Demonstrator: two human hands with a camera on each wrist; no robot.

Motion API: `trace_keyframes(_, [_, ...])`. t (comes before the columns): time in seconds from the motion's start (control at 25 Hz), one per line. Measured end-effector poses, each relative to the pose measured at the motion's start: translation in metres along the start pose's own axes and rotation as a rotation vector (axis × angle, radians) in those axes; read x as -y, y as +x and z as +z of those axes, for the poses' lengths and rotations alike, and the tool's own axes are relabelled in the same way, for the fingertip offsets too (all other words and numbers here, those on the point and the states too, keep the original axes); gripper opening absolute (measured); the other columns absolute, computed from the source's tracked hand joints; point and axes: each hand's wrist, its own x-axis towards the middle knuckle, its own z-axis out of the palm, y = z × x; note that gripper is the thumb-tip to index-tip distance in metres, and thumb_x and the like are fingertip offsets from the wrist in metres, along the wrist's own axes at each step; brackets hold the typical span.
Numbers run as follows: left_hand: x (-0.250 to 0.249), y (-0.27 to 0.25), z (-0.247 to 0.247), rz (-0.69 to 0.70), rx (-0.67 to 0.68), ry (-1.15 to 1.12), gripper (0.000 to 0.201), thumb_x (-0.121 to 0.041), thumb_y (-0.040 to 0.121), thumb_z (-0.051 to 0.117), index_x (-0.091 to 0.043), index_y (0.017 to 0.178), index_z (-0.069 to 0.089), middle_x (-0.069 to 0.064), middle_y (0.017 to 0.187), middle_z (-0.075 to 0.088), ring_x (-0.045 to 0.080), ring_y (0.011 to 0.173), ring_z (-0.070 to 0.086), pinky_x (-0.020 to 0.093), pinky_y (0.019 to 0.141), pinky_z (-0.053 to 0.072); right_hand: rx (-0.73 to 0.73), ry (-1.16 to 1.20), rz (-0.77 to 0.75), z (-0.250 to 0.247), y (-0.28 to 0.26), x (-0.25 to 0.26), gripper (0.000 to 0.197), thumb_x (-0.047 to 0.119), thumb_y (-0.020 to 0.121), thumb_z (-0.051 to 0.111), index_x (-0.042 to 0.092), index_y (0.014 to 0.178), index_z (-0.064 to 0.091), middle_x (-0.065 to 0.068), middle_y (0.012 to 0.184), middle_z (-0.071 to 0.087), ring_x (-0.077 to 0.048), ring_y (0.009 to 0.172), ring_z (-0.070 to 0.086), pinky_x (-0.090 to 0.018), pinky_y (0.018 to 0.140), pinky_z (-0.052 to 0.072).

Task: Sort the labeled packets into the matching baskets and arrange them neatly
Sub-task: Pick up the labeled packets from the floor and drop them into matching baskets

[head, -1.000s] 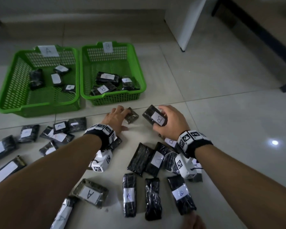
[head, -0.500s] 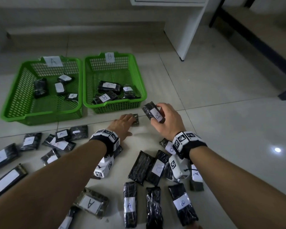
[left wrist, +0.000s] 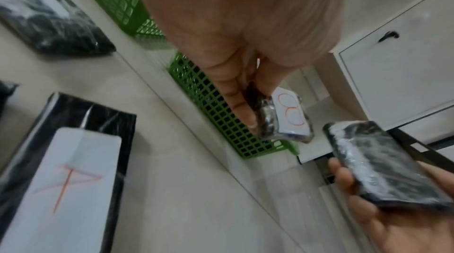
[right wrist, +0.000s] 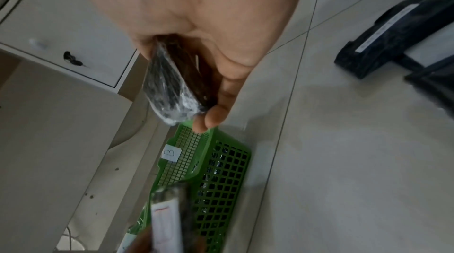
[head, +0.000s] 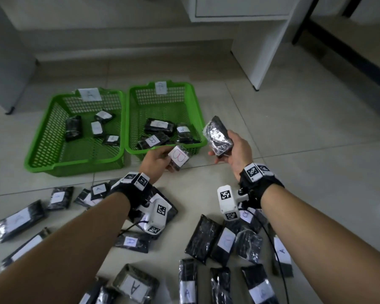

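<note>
Two green baskets stand on the floor: basket A [head: 44, 145] on the left and basket B [head: 198, 119] on the right, each holding several black packets. My left hand [head: 157, 160] holds a small black packet labelled B [head: 178, 157] [left wrist: 290, 119] just in front of basket B [left wrist: 221, 117]. My right hand [head: 235, 150] grips a larger black packet [head: 217, 136] [right wrist: 169, 90] lifted beside that basket's right front corner, its label turned away. Basket B's tag [right wrist: 172, 153] shows in the right wrist view.
Many black packets labelled A or B lie scattered on the tiled floor near me, such as an A packet [head: 134, 286] and a pile [head: 224, 240] under my right forearm. A white cabinet [head: 257, 40] stands behind the baskets, a dark bench frame [head: 349, 47] at the far right.
Both hands have risen off the floor toward basket B. The left hand picked up the small B packet; the right hand turned its packet so the label faces away.
</note>
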Motion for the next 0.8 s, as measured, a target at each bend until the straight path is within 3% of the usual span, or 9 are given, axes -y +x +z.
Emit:
trace_keyframes(0.12, [-0.017, -0.004, -0.018, 0.026, -0.025, -0.141, 0.024, 0.011, 0.096, 0.045, 0.001, 0.116, 0.055, 0.019, 0.087, 0.065, 0.024, 0.060, 0.057, 0.032, 0.053, 0.050, -0.091, -0.226, -0.192, 0.013, 0.022, -0.014, 0.022, 0.034, 0.093, 0.068, 0.013, 0.100, 0.069, -0.014, 0.089, 0.070, -0.030, 0.070, 0.066, -0.038, 0.061, 0.057])
trace_keyframes(0.2, [-0.022, 0.001, -0.035, 0.071, -0.062, -0.110, 0.021, 0.005, 0.097, 0.048, -0.007, 0.111, 0.057, 0.014, 0.090, 0.068, 0.022, 0.065, 0.058, 0.032, 0.055, 0.050, -0.148, -0.465, -0.300, 0.023, 0.027, -0.021, 0.042, 0.037, 0.076, 0.082, 0.019, 0.111, 0.067, -0.003, 0.102, 0.071, -0.021, 0.087, 0.069, -0.037, 0.080, 0.058])
trace_keyframes(0.32, [-0.025, 0.017, -0.063, 0.176, -0.204, 0.132, 0.018, -0.010, 0.098, 0.054, -0.021, 0.110, 0.062, 0.002, 0.103, 0.071, 0.016, 0.076, 0.068, 0.031, 0.064, 0.058, -0.123, -0.748, -0.530, 0.043, 0.025, -0.025, 0.052, 0.023, 0.065, 0.084, 0.021, 0.113, 0.064, 0.003, 0.108, 0.066, -0.014, 0.093, 0.064, -0.028, 0.080, 0.052])
trace_keyframes(0.44, [-0.024, 0.030, -0.079, 0.219, -0.282, 0.402, 0.020, -0.015, 0.098, 0.059, -0.017, 0.116, 0.066, 0.000, 0.101, 0.071, 0.001, 0.062, 0.061, 0.008, 0.053, 0.045, -0.020, -1.034, -0.656, 0.066, 0.028, -0.028, 0.040, 0.023, 0.069, 0.082, 0.020, 0.105, 0.064, 0.001, 0.099, 0.065, -0.022, 0.096, 0.059, -0.031, 0.077, 0.047])
trace_keyframes(0.48, [-0.020, 0.033, -0.079, 0.219, -0.278, 0.461, 0.021, -0.016, 0.097, 0.060, -0.016, 0.117, 0.067, 0.002, 0.100, 0.072, 0.001, 0.061, 0.061, 0.009, 0.055, 0.046, -0.004, -1.091, -0.669, 0.074, 0.031, -0.028, 0.038, 0.025, 0.071, 0.083, 0.019, 0.104, 0.065, 0.000, 0.097, 0.065, -0.024, 0.098, 0.058, -0.033, 0.078, 0.047])
trace_keyframes(0.56, [-0.009, 0.037, -0.074, 0.230, -0.290, 0.663, 0.024, -0.023, 0.097, 0.061, -0.018, 0.120, 0.068, 0.003, 0.102, 0.074, 0.013, 0.078, 0.065, 0.029, 0.077, 0.054, 0.026, -1.152, -0.657, 0.084, 0.041, -0.028, 0.033, 0.026, 0.076, 0.082, 0.019, 0.104, 0.068, 0.003, 0.094, 0.064, -0.025, 0.102, 0.056, -0.034, 0.083, 0.047])
trace_keyframes(0.64, [0.002, 0.039, -0.069, 0.198, -0.363, 0.874, 0.026, -0.033, 0.097, 0.058, -0.024, 0.119, 0.069, -0.001, 0.105, 0.074, 0.024, 0.109, 0.060, 0.046, 0.100, 0.036, 0.048, -1.149, -0.592, 0.090, 0.056, -0.030, 0.028, 0.019, 0.076, 0.080, 0.020, 0.101, 0.070, 0.007, 0.092, 0.057, -0.023, 0.103, 0.056, -0.029, 0.082, 0.046])
trace_keyframes(0.72, [0.008, 0.040, -0.068, 0.142, -0.394, 0.898, 0.026, -0.034, 0.099, 0.054, -0.023, 0.117, 0.069, -0.001, 0.111, 0.072, 0.025, 0.122, 0.052, 0.048, 0.103, 0.032, 0.038, -1.116, -0.494, 0.091, 0.068, -0.033, 0.027, 0.011, 0.072, 0.075, 0.026, 0.094, 0.068, 0.005, 0.096, 0.058, -0.020, 0.099, 0.056, -0.023, 0.076, 0.041])
trace_keyframes(0.8, [0.014, 0.039, -0.068, 0.147, -0.394, 0.877, 0.027, -0.029, 0.099, 0.051, -0.015, 0.110, 0.071, 0.002, 0.115, 0.070, 0.025, 0.122, 0.051, 0.047, 0.100, 0.041, 0.033, -1.100, -0.455, 0.089, 0.074, -0.039, 0.026, 0.011, 0.070, 0.070, 0.027, 0.089, 0.064, 0.001, 0.099, 0.064, -0.019, 0.097, 0.056, -0.023, 0.073, 0.039])
